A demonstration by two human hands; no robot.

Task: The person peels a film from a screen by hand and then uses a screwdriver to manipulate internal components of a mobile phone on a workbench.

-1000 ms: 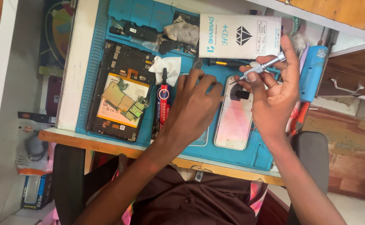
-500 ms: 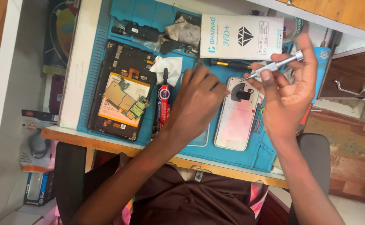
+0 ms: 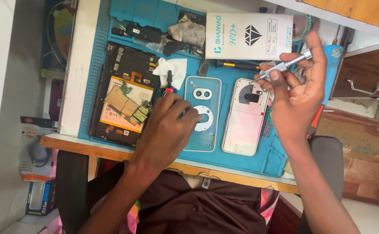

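My right hand [image 3: 295, 97] pinches a slim silver screwdriver [image 3: 287, 66]. Its tip points at the camera corner of a white phone [image 3: 245, 119] that lies back up on the blue work mat [image 3: 235, 158]. My left hand [image 3: 167, 128] rests curled on the mat, its fingertips pressing on the left edge of a clear back cover [image 3: 202, 110] beside the phone. A red-and-black tool [image 3: 169, 84] runs under that hand, and I cannot tell whether the palm touches it.
An opened tablet [image 3: 122, 99] with bare boards lies at the mat's left. A white tissue [image 3: 172, 69], a black-and-yellow screwdriver [image 3: 237, 65], small black parts [image 3: 141, 31] and a white box [image 3: 249, 37] sit at the back. A wooden drawer unit [image 3: 362, 82] stands to the right.
My left hand has slid left off the clear cover, uncovering it. My right hand has lifted and tilted the screwdriver, with its tip still by the phone's camera.
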